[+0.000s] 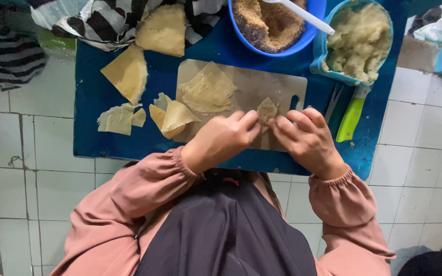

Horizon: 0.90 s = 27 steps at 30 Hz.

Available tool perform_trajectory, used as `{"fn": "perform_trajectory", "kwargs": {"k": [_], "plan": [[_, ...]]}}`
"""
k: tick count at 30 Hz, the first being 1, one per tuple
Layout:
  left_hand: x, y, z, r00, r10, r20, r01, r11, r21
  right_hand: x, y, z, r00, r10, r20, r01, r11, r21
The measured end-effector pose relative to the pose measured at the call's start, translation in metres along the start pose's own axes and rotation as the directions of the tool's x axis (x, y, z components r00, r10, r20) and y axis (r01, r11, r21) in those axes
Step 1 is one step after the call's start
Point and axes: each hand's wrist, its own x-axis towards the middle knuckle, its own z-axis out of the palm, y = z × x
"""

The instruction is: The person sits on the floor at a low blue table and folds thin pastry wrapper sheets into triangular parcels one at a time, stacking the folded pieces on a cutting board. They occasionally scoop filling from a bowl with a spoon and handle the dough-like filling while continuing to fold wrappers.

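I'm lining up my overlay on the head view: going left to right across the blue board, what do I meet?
Torn wrapper scraps → folded wrapper → left hand → small filled wrapper → right hand → green-handled knife.

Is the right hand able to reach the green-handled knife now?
Probably yes. The knife lies on the blue board just beside the right hand, with nothing between them. But both hands are pinching a small folded wrapper, so it must let go first.

A blue bowl [303, 38] of brown crumbs sits beside a green-handled knife [351, 118].
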Motion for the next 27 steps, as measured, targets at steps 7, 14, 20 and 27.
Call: {"fn": "perform_trajectory", "kwargs": {"k": [7, 14, 20, 27], "plan": [[0.003, -0.011, 0.003, 0.992, 0.114, -0.05, -0.111, 0.992, 0.06, 0.0, -0.002, 0.025, 0.913, 0.407, 0.027, -0.369, 0.797, 0.479], [0.019, -0.008, 0.031, 0.97, -0.242, 0.001, 0.237, 0.948, -0.214, 0.005, -0.004, 0.026, 0.803, 0.579, 0.141, -0.542, 0.612, 0.576], [0.027, -0.007, 0.037, 0.945, -0.326, 0.019, 0.306, 0.865, -0.398, 0.007, -0.009, 0.026, 0.765, 0.624, 0.157, -0.571, 0.546, 0.614], [0.012, -0.009, 0.017, 0.999, 0.033, -0.021, -0.035, 0.987, -0.155, 0.003, -0.018, 0.022, 0.906, 0.414, -0.091, -0.35, 0.851, 0.392]]}}
